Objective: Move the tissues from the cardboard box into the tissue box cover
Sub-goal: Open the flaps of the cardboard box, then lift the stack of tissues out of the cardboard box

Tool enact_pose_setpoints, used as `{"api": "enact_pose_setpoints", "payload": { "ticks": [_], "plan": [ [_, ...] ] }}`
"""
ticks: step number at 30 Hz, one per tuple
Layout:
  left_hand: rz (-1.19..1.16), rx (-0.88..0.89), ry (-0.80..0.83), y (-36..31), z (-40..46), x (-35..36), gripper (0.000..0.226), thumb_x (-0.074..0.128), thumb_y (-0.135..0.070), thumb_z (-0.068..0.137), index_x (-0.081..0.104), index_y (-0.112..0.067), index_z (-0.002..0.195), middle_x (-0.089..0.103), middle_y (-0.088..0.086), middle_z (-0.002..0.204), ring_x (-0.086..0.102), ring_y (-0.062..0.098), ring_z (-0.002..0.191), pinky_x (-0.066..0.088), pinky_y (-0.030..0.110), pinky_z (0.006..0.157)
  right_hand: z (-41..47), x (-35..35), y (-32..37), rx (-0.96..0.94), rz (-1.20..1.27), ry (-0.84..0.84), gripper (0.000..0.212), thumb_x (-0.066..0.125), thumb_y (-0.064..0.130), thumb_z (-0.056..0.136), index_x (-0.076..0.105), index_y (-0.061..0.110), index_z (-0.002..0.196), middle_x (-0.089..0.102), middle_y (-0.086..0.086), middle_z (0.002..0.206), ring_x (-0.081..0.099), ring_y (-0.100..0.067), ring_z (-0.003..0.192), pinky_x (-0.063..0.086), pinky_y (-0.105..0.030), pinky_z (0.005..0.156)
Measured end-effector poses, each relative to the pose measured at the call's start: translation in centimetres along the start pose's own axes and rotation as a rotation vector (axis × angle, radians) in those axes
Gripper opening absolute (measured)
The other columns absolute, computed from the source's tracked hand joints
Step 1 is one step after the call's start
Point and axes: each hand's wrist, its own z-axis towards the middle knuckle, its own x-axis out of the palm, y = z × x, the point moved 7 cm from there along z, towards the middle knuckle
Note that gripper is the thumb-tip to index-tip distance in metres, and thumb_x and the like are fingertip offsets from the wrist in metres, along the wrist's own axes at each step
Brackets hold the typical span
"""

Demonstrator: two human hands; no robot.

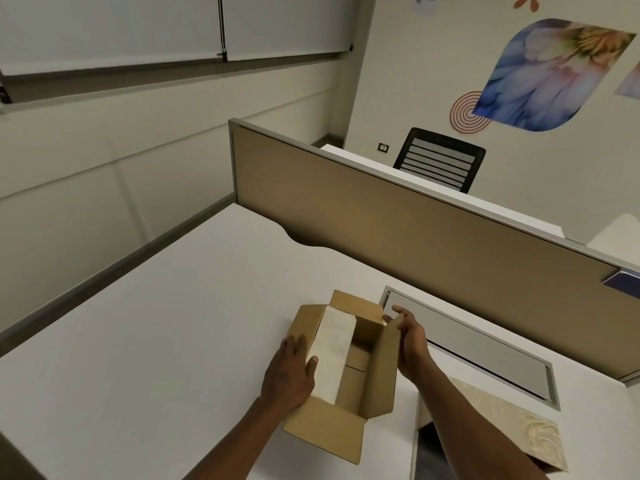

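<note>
An open brown cardboard box (pixel 372 386) stands on the white desk near its front edge, flaps spread. A white stack of tissues (pixel 330 355) fills the box's left half; the right half shows bare cardboard. My left hand (pixel 289 370) rests on the box's left side with the thumb pressed on the tissues. My right hand (pixel 410 337) holds the upright right flap at its top edge. The tissue box cover (pixel 498 424), beige with a swirl pattern, lies at the lower right, partly behind my right forearm.
A tan partition panel (pixel 415 230) runs along the desk's far side. A grey cable-tray lid (pixel 478 344) is set into the white desk (pixel 156 323) just right of the box. A black mesh chair (pixel 440 159) stands beyond the partition.
</note>
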Motion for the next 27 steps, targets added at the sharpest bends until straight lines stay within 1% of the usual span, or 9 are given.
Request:
{"api": "enact_pose_setpoints", "payload": {
  "ticks": [3,6,8,10,12,15,18,22,27],
  "plan": [
    [-0.040,-0.040,0.010,-0.2,-0.1,0.8,0.066,0.024,-0.053,0.103,0.007,-0.023,0.159,0.011,0.005,0.168,0.014,0.025,0.155,0.029,0.040,0.120,-0.6,-2.6,-1.0,0.006,-0.040,-0.165,0.032,0.044,0.035,0.102,0.064,0.022,0.123,0.061,-0.015,0.117,0.059,-0.029,0.093,0.052,-0.041,0.077],
    [-0.065,-0.048,0.010,0.0,-0.4,1.2,0.064,0.023,-0.051,0.104,0.004,-0.026,0.159,0.010,0.001,0.169,0.015,0.024,0.155,0.028,0.039,0.121,-1.0,-5.5,-2.1,-0.027,-0.218,-0.334,0.027,0.052,0.020,0.099,0.058,0.021,0.125,0.059,-0.014,0.122,0.057,-0.025,0.091,0.050,-0.038,0.077],
    [-0.087,-0.050,0.013,0.1,-0.5,1.3,0.062,0.022,-0.050,0.104,0.003,-0.028,0.159,0.010,0.000,0.169,0.016,0.023,0.155,0.027,0.039,0.121,-1.6,-6.4,-2.7,-0.069,-0.343,-0.366,0.030,0.058,0.016,0.100,0.049,0.021,0.129,0.060,-0.015,0.125,0.060,-0.027,0.093,0.050,-0.039,0.079],
    [-0.105,-0.053,0.020,0.2,-0.5,1.5,0.061,0.022,-0.049,0.105,0.003,-0.029,0.159,0.009,-0.001,0.169,0.016,0.023,0.155,0.026,0.039,0.121,-2.3,-6.2,-2.8,-0.124,-0.484,-0.359,0.034,0.062,0.022,0.100,0.045,0.018,0.130,0.061,-0.013,0.125,0.061,-0.029,0.096,0.050,-0.039,0.081],
    [-0.118,-0.051,0.022,0.4,-0.5,1.6,0.061,0.021,-0.048,0.105,0.002,-0.029,0.159,0.009,-0.001,0.169,0.017,0.023,0.154,0.025,0.039,0.121,-2.9,-5.6,-2.5,-0.197,-0.660,-0.368,0.026,0.059,0.026,0.101,0.054,0.015,0.124,0.063,-0.012,0.126,0.062,-0.028,0.099,0.052,-0.040,0.086],
    [-0.139,-0.035,-0.001,0.2,-0.6,1.5,0.058,0.023,-0.044,0.106,0.006,-0.028,0.159,0.015,-0.001,0.168,0.022,0.022,0.153,0.028,0.037,0.120,-3.8,-4.7,-2.1,-0.274,-0.947,-0.431,0.023,0.057,0.029,0.101,0.071,0.017,0.116,0.056,-0.011,0.134,0.057,-0.030,0.119,0.050,-0.045,0.103],
    [-0.146,-0.003,-0.029,-0.1,-0.9,1.4,0.055,0.025,-0.037,0.107,0.010,-0.025,0.159,0.020,0.000,0.167,0.026,0.022,0.152,0.030,0.034,0.119,-4.2,-2.9,-2.4,-0.292,-1.176,-0.459,0.031,0.052,0.030,0.103,0.076,0.012,0.111,0.059,-0.012,0.128,0.056,-0.029,0.117,0.049,-0.043,0.102],
    [-0.182,-0.004,-0.042,-0.1,-1.1,1.3,0.055,0.027,-0.035,0.107,0.012,-0.024,0.159,0.023,0.001,0.166,0.031,0.023,0.150,0.031,0.036,0.120,-4.1,-0.5,-4.3,-0.260,-1.013,-0.370,0.046,0.043,0.033,0.107,0.076,0.005,0.091,0.075,-0.014,0.093,0.070,-0.025,0.081,0.060,-0.040,0.080],
    [-0.184,-0.020,-0.053,-0.1,-1.2,1.2,0.056,0.029,-0.037,0.106,0.012,-0.024,0.159,0.027,0.001,0.164,0.035,0.024,0.148,0.034,0.037,0.118,-4.5,0.6,-5.4,-0.290,-1.022,-0.311,0.038,0.046,0.038,0.106,0.073,0.010,0.106,0.077,-0.008,0.100,0.071,-0.022,0.086,0.056,-0.032,0.079]
  ]
}}
